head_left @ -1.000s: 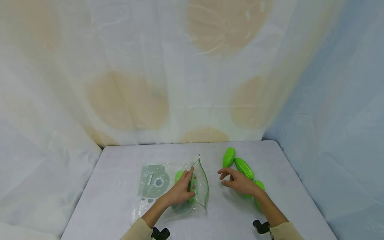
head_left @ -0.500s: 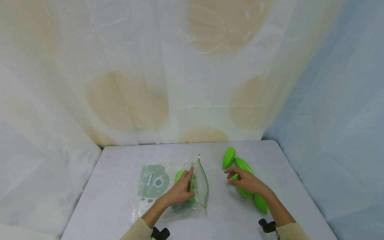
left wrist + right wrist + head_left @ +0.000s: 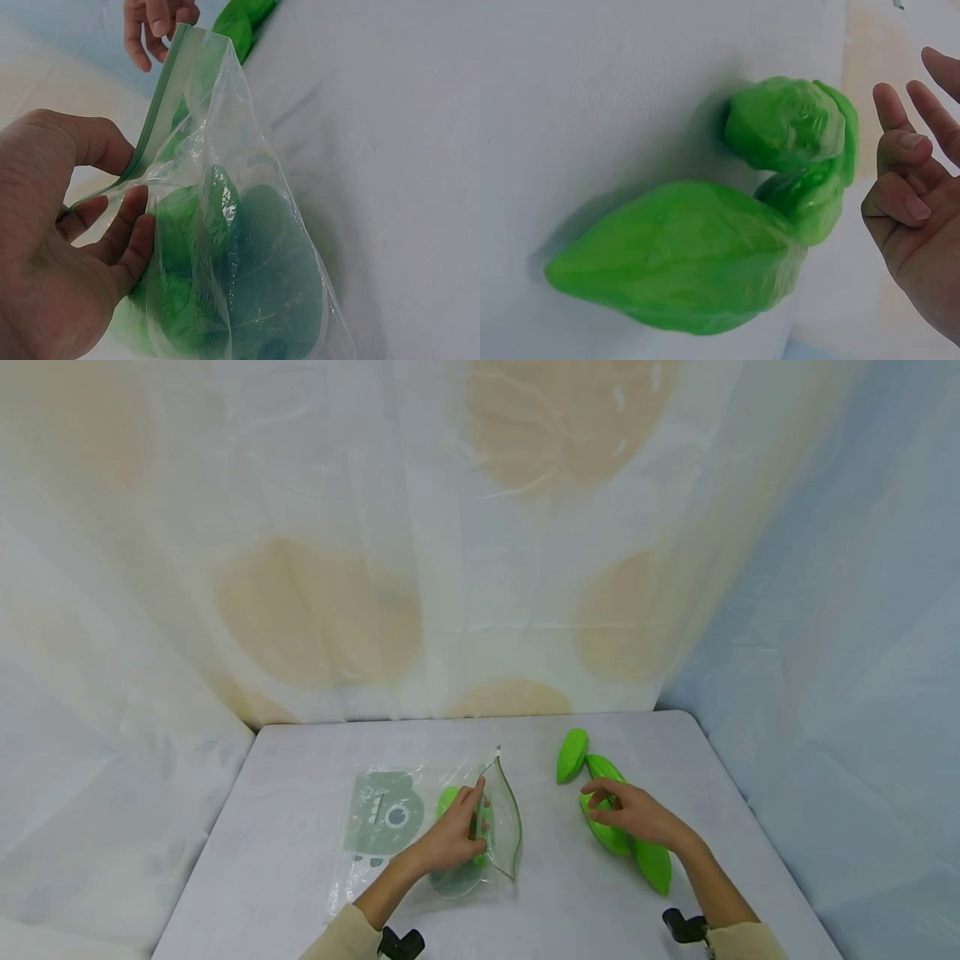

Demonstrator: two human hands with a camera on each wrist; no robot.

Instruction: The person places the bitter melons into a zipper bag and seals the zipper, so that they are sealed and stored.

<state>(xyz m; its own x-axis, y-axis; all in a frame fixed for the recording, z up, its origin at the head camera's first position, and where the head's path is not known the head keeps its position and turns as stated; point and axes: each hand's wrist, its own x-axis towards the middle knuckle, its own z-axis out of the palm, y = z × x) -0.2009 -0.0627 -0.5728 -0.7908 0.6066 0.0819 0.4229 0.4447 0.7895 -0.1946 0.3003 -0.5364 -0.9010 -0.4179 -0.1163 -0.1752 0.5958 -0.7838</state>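
Observation:
My left hand (image 3: 447, 839) holds the mouth of a clear zip bag (image 3: 508, 818) with a green seal strip. In the left wrist view the thumb lies against the strip (image 3: 157, 109) and the other fingers are curled at the bag's edge. Inside the bag, green pieces (image 3: 184, 225) show through the film. My right hand (image 3: 633, 810) hovers over several glossy green, ridged, pointed fruit-like pieces on the table, its fingers loosely bent and holding nothing. The nearest pointed piece (image 3: 682, 259) lies apart from the fingers in the right wrist view.
Printed grey-green shapes (image 3: 386, 810) mark the bag's left part, which lies flat on the white table (image 3: 300, 777). One green piece (image 3: 572, 756) lies farther back than the others. Pale curtains (image 3: 517, 635) with tan circles hang behind the table and at its sides.
My right hand has drifted to the right, uncovering more of the green piece under it. My left hand and the bag stay where they were.

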